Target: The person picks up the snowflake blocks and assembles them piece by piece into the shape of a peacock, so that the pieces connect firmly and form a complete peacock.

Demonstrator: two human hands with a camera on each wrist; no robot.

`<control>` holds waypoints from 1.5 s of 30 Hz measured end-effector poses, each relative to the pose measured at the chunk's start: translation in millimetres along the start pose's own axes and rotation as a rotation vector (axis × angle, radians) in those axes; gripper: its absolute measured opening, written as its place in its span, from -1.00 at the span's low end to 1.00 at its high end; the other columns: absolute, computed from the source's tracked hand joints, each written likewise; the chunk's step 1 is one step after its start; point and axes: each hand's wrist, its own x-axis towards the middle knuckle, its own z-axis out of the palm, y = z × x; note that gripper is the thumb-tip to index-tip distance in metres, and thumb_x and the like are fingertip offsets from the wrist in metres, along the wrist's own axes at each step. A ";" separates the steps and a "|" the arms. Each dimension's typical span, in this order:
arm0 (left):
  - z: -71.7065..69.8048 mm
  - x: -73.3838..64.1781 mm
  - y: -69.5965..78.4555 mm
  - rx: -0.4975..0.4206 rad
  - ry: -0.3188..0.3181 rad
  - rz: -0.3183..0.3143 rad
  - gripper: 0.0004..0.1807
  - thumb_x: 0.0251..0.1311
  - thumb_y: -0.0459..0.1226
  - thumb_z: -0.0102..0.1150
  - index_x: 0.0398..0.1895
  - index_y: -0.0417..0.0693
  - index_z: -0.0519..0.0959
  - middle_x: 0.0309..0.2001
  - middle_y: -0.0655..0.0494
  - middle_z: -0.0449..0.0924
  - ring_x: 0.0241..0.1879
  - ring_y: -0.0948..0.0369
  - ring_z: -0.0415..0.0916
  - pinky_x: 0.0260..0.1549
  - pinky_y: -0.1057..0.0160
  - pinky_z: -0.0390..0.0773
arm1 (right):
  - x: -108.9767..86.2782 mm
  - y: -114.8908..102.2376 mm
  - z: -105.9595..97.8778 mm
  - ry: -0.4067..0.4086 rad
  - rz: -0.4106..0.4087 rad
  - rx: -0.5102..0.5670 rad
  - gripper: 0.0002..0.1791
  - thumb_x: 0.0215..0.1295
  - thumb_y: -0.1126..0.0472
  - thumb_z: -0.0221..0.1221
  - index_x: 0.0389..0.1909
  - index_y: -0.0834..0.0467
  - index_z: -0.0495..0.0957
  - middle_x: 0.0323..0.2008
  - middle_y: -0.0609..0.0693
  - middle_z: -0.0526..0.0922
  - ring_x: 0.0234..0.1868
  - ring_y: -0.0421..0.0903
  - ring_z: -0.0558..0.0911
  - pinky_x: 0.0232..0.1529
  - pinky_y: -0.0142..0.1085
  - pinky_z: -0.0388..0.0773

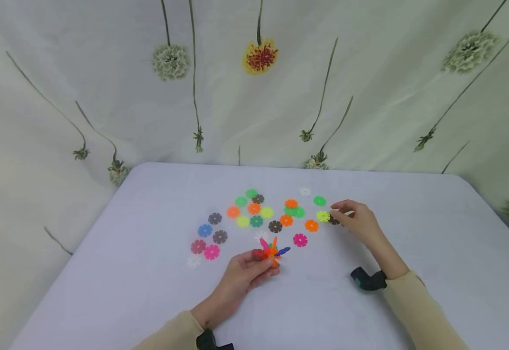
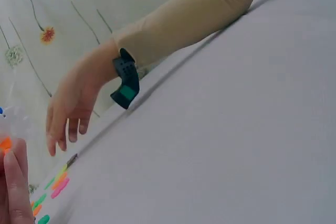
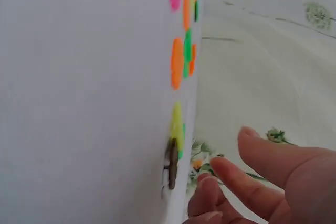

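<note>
Between the thumb and fingers of my left hand (image 1: 242, 276) is a cluster of interlocking notched plastic discs (image 1: 273, 253), with orange, pink, red and blue pieces joined at angles. At the left edge of the left wrist view, only an orange bit (image 2: 6, 144) of it and some clear plastic show beside the fingers. My right hand (image 1: 360, 221) hovers at the right end of the scattered discs, its fingers loosely bent and holding nothing. Just below its fingertips lies a dark brown disc (image 1: 334, 221), which overlaps a yellow disc (image 1: 323, 216). The right wrist view shows a gap between the hand (image 3: 283, 182) and the dark disc (image 3: 173, 163).
Several loose discs lie flat on the white table (image 1: 311, 301): a pink disc (image 1: 300, 240), an orange disc (image 1: 312, 225) and a green disc (image 1: 319, 201) on the right, a blue disc (image 1: 205, 230) on the left. A flower-printed cloth (image 1: 237, 107) hangs behind.
</note>
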 end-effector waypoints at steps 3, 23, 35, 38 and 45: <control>0.5 -0.1 -3.4 0.032 -0.025 -0.003 -0.72 0.18 -0.36 0.22 -0.14 -0.39 0.46 -0.27 -0.14 0.63 -0.27 0.09 0.64 -0.13 0.24 0.54 | 9.1 14.9 -1.7 -0.070 0.003 -0.148 -0.69 0.20 0.26 0.24 -0.11 0.36 0.51 -0.31 0.17 0.47 -0.31 0.08 0.50 -0.35 -0.18 0.47; -7.6 -1.9 4.1 -0.130 0.002 0.011 -0.88 0.22 -0.45 0.13 -0.20 -0.27 0.45 -0.14 -0.09 0.55 -0.13 0.11 0.57 -0.03 0.25 0.48 | -32.2 2.1 3.3 -0.202 -0.071 0.199 -0.81 0.17 0.45 0.21 -0.19 0.38 0.49 -0.41 0.13 0.63 -0.47 -0.04 0.65 -0.40 -0.30 0.62; -6.5 0.9 1.5 -0.142 0.016 0.023 -0.86 0.23 -0.48 0.10 -0.16 -0.32 0.49 -0.18 -0.09 0.60 -0.16 0.11 0.59 -0.04 0.24 0.47 | -82.0 -43.0 60.3 -0.178 -0.092 0.635 -0.91 0.18 0.52 0.16 -0.31 0.45 0.47 -0.32 0.26 0.66 -0.31 0.02 0.69 -0.27 -0.22 0.61; -6.0 1.1 0.8 -0.144 0.029 0.026 -0.87 0.22 -0.45 0.13 -0.17 -0.30 0.50 -0.18 -0.10 0.62 -0.18 0.09 0.61 -0.05 0.26 0.48 | -84.0 -42.1 64.1 -0.175 -0.097 0.670 -0.91 0.20 0.52 0.15 -0.31 0.48 0.44 -0.32 0.28 0.65 -0.31 0.03 0.69 -0.26 -0.21 0.60; -1.4 0.4 -0.5 -0.187 0.065 0.024 -0.89 0.23 -0.46 0.11 -0.19 -0.25 0.49 -0.19 -0.06 0.63 -0.17 0.10 0.61 -0.07 0.30 0.48 | -86.6 -43.2 67.7 -0.140 -0.080 0.698 -0.88 0.20 0.50 0.16 -0.29 0.47 0.43 -0.34 0.27 0.65 -0.31 0.04 0.68 -0.25 -0.23 0.60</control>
